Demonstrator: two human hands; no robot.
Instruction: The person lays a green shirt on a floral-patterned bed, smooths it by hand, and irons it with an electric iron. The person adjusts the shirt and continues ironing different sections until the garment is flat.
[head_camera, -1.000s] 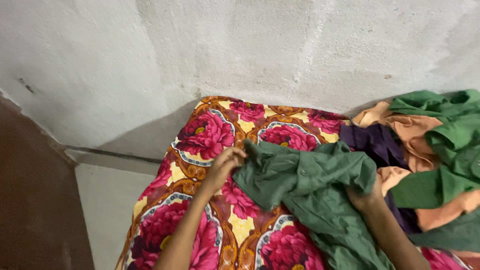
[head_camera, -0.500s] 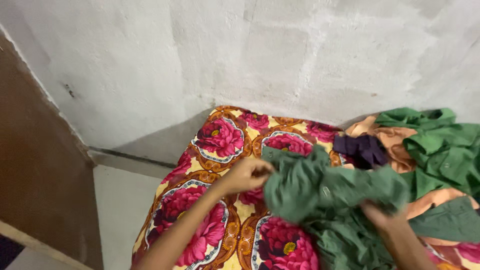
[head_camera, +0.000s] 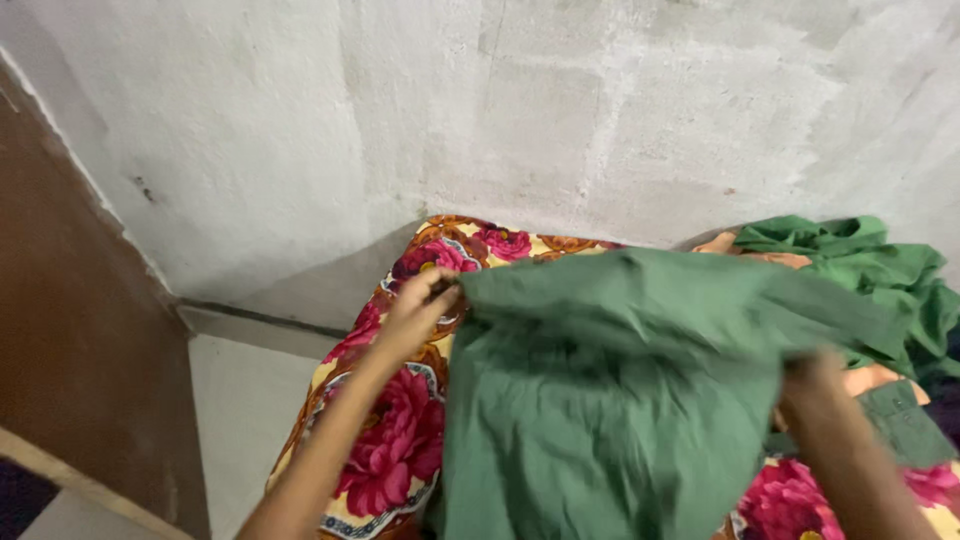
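Wall (head_camera: 500, 110): rough grey-white plaster, filling the upper half of the view behind everything.
Bed (head_camera: 400, 440): covered in a sheet with big pink flowers on orange and yellow; its far edge meets the wall, its left edge drops to a pale floor.
Green cloth (head_camera: 610, 390): the largest thing on the bed, spread wide and held up over the middle of the bed, hanging down toward the near edge.
Pile of clothes (head_camera: 860, 265): green and orange pieces heaped at the bed's far right corner, just behind the spread cloth.
Brown panel (head_camera: 70, 330): a flat brown surface along the left side, well apart from the bed.
Left hand (head_camera: 420, 305): fingers closed, pinching the cloth's upper left corner, near the bed's far left corner.
Right hand (head_camera: 815, 390): blurred; closed on the cloth's right edge, near the bed's right side.
Packages, labels, signs: none can be made out.
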